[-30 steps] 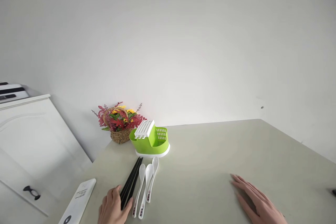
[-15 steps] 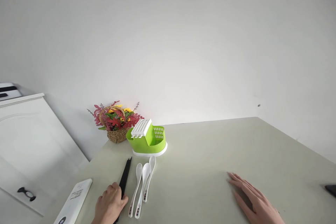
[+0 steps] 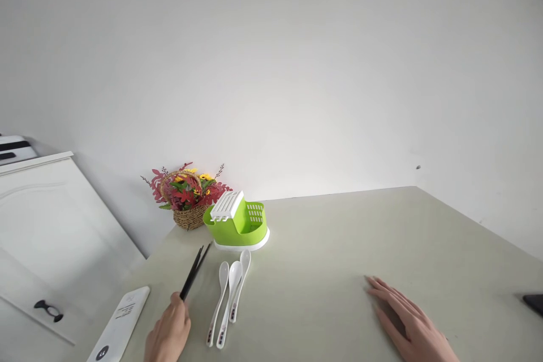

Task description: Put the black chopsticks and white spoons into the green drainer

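My left hand [image 3: 168, 330] is closed around a bundle of black chopsticks [image 3: 194, 272], whose tips fan slightly apart and point toward the back of the table. Just right of it, three white spoons [image 3: 232, 288] lie with their bowls away from me. Behind them stands a green plastic holder [image 3: 229, 232] with a white slotted top and white base. Over on the right, my right hand [image 3: 409, 322] rests on the table, fingers stretched out, holding nothing.
A wicker basket of red and yellow flowers [image 3: 190, 218] stands behind the holder, by the wall. At the left table edge lies a white box [image 3: 121, 322], near a white cabinet [image 3: 55, 226]. A dark object [image 3: 534, 302] sits at the far right edge.
My left hand has closed around the chopsticks and shifted slightly left; their tips have spread apart. My right hand has stayed in nearly the same place.
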`<state>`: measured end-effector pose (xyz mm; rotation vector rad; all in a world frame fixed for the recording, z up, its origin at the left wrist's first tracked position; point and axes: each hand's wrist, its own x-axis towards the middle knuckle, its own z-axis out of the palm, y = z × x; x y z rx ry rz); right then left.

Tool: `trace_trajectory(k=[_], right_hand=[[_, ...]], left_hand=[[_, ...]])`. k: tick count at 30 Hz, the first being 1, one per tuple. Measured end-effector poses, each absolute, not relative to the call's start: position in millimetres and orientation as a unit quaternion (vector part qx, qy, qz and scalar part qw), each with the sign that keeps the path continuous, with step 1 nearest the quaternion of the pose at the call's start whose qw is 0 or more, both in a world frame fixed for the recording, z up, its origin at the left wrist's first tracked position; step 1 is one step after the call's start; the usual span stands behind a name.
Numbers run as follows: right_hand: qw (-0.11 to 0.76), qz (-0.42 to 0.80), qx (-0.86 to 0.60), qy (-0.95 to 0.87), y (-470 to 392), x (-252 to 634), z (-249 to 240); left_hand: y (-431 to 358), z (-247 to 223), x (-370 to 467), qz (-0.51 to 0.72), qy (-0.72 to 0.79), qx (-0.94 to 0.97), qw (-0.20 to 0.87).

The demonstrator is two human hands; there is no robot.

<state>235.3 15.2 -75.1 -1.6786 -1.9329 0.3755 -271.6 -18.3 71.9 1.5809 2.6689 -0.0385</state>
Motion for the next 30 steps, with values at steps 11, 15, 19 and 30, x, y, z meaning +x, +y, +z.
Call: trace_trajectory(k=[11,15,19,30], right_hand=[[0.273,0.154,-0.630,-0.710,13,233,-70],[0.281,0.154,-0.629,-0.708,13,231,-64],[0.297,0.145,-0.624,-0.708,14,230,-61],[0.316,0.146,-0.628,-0.696,10,226,-55]], left_hand=[[-26,18,-131,0.204,0.686,0.698,0.035],[-6,8,-88,0.109,0.645,0.753,-0.065],[4,0,-70,0.064,0.627,0.764,-0.139],[0,-19,-76,0.077,0.622,0.758,-0.181]])
